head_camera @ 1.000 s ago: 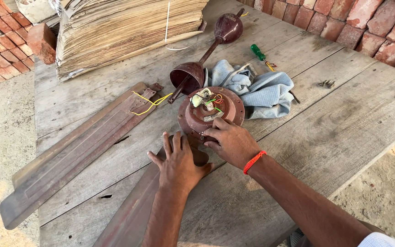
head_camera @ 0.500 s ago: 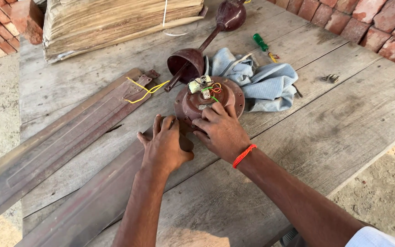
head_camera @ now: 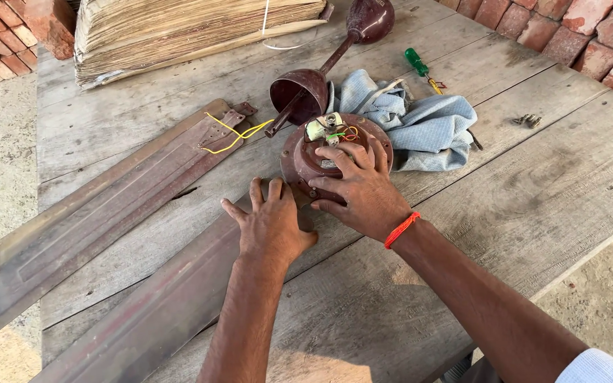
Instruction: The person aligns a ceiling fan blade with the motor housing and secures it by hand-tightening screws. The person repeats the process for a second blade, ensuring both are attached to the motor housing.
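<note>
A dark red ceiling fan motor (head_camera: 313, 152) with exposed coloured wires on top sits on the wooden table (head_camera: 533, 206). My right hand (head_camera: 360, 190), with an orange band at the wrist, grips the motor's near side. My left hand (head_camera: 269, 225) presses flat on the root of a long dark red fan blade (head_camera: 150, 312) where it meets the motor. A second blade (head_camera: 101, 213) lies loose to the left, with a yellow wire (head_camera: 232, 135) across its bracket.
A fan downrod with two canopy cups (head_camera: 321, 67) lies behind the motor, beside a crumpled blue cloth (head_camera: 420, 120). A green-handled screwdriver (head_camera: 420, 67) and small screws (head_camera: 526, 120) lie at the right. A stack of dry leaves (head_camera: 193, 28) and bricks (head_camera: 569, 35) border the table.
The view has shifted so the table sits lower and left in frame. Both hands stay on the motor and blade; my right hand's fingers have crept further over the motor's top.
</note>
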